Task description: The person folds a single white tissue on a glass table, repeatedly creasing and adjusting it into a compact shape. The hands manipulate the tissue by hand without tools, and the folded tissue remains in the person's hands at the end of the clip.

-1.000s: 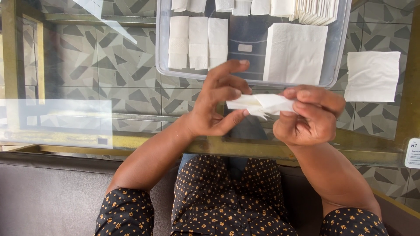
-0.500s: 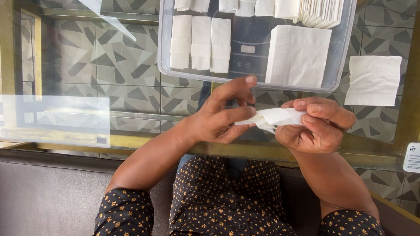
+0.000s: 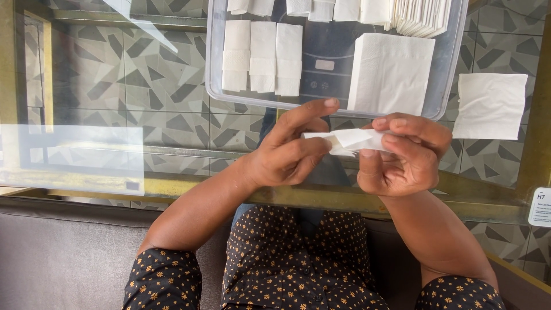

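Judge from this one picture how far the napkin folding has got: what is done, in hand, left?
Done: three folded strips lie side by side in the clear tray. In hand: the left hand and right hand pinch a partly folded napkin. Left: an unfolded stack in the tray and a flat napkin on the glass table.

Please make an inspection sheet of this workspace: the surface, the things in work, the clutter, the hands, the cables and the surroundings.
Surface: glass table with a brass-coloured frame; tiled floor shows through.
Things in work: white napkin, partly folded, held above the table; clear tray with three folded napkins in a row, a flat napkin stack and upright ones at its far edge.
Clutter: one unfolded napkin right of the tray; small card at the right edge.
Hands: left hand and right hand both pinch the napkin.
Cables: nothing seen.
Surroundings: grey sofa under the person.
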